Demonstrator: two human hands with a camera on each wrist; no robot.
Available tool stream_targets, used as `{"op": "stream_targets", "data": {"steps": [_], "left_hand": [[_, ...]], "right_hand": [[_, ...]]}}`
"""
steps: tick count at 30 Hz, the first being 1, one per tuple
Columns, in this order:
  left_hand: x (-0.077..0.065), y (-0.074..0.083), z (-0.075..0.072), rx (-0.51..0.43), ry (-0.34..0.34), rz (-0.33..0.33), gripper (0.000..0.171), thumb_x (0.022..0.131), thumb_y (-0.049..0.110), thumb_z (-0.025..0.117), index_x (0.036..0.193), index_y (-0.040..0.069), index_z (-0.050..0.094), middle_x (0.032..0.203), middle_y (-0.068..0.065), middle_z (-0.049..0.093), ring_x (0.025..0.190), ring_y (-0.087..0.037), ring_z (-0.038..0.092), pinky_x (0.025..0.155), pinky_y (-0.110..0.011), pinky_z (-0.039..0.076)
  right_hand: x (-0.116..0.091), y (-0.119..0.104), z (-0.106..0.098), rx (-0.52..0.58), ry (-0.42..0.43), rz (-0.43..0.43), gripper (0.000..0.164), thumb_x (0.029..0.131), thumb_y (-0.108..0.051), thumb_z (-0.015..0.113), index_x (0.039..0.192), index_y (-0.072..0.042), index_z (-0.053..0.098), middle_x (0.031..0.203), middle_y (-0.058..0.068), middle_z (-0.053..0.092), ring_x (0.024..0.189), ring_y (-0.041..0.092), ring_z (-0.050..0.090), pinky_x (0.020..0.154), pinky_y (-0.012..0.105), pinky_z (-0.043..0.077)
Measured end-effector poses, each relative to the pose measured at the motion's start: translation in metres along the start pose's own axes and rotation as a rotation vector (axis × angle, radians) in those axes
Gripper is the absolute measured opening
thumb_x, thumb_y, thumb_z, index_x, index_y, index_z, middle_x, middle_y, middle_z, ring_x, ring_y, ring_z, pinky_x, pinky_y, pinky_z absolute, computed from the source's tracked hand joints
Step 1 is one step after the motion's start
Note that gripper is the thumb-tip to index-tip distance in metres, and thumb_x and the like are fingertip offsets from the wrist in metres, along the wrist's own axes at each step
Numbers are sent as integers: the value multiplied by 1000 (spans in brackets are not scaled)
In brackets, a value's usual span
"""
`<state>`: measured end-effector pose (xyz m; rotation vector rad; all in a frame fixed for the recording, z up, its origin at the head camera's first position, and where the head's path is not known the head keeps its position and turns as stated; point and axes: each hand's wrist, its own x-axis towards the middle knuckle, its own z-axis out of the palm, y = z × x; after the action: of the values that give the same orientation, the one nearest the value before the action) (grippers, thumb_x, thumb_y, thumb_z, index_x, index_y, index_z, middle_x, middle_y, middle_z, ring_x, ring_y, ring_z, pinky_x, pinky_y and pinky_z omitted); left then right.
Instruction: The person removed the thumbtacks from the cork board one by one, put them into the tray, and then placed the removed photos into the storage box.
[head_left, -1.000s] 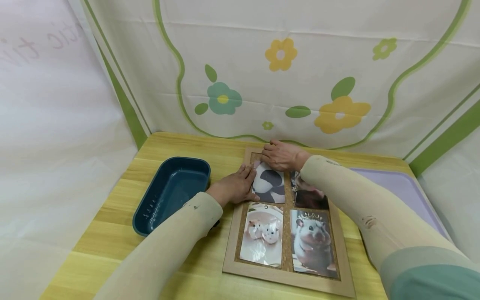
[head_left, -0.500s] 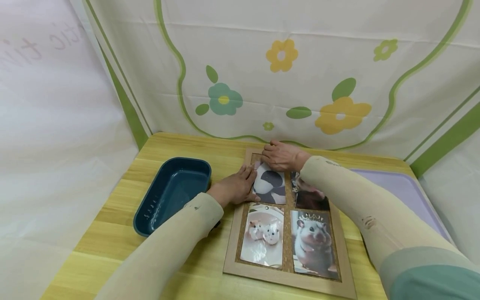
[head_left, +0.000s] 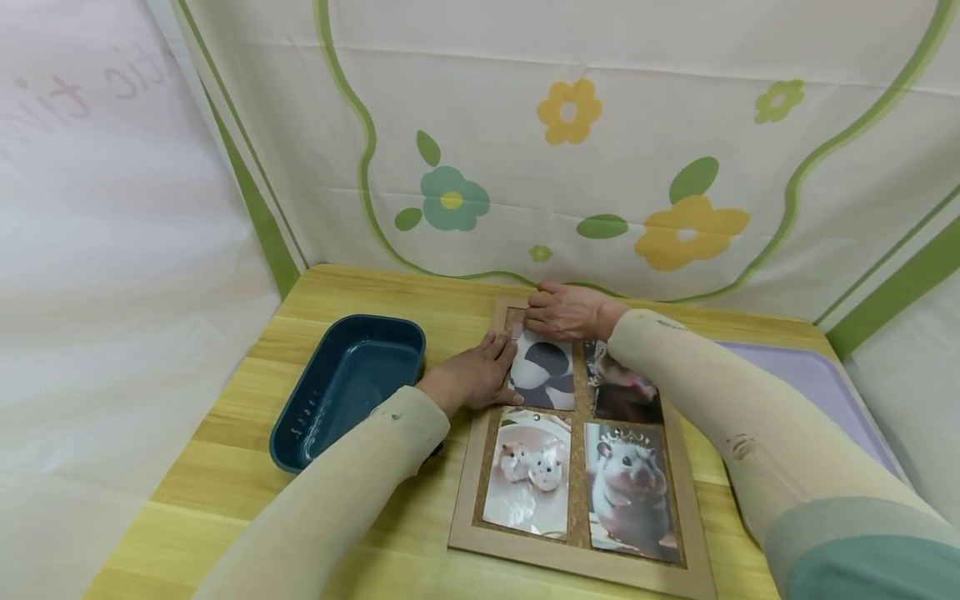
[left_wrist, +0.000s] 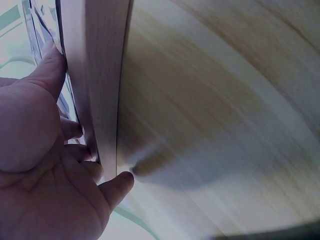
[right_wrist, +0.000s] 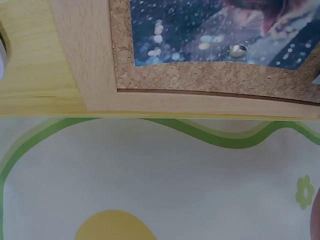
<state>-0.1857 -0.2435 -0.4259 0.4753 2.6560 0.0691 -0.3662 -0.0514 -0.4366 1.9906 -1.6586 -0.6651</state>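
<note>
1. Upper-left photo [head_left: 543,371]: 1, lying on the cork board [head_left: 579,483] in its far left quarter; long axis apparently near to far, like the other photos, its far end partly covered
2. Key relation: the far edge of this photo lies at the fingers of the right hand [head_left: 567,312], the nearer hand to that edge; the left hand [head_left: 474,377] is along its left edge
3. Right hand: 1, fingers bent and close together; cannot tell whether anything is pinched beneath them
4. Left hand: 1, fingers extended and spread, thumb apart, reaching across the wooden frame [head_left: 577,559]
5. Photos: 4 in all, laid 2 by 2, with upper-right photo [head_left: 626,396] partly behind the right sleeve [head_left: 697,383], lower-left photo [head_left: 527,479], lower-right photo [head_left: 633,492]
6. Pins: 2 plainly visible, 1 lower-left pin [head_left: 536,417], 1 upper-right pin [right_wrist: 238,51]
7. Blue tub [head_left: 378,367]: 1, left of the board, on the surface [head_left: 225,433]
8. Purple tray [head_left: 810,379]: 1, right of the board, partly behind the sleeve
</note>
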Motion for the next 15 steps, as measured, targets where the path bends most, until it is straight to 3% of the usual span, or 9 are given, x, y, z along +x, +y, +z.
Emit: {"op": "stream_targets", "data": {"steps": [8, 15], "left_hand": [[0, 1, 0, 1, 7, 11, 93, 106, 63, 46, 170, 8, 7, 178, -15, -1, 165, -33, -2, 133, -41, 14], [0, 2, 0, 1, 4, 2, 93, 106, 63, 46, 171, 9, 7, 178, -13, -1, 165, -33, -2, 133, -40, 15]], "right_hand": [[0, 2, -2, -24, -31, -20, 20, 108, -26, 55, 116, -13, 69, 110, 0, 70, 96, 24, 54, 93, 48, 47], [1, 3, -2, -36, 9, -39, 18, 106, -26, 59, 112, -14, 71, 110, -3, 71, 96, 23, 54, 97, 48, 47]]}}
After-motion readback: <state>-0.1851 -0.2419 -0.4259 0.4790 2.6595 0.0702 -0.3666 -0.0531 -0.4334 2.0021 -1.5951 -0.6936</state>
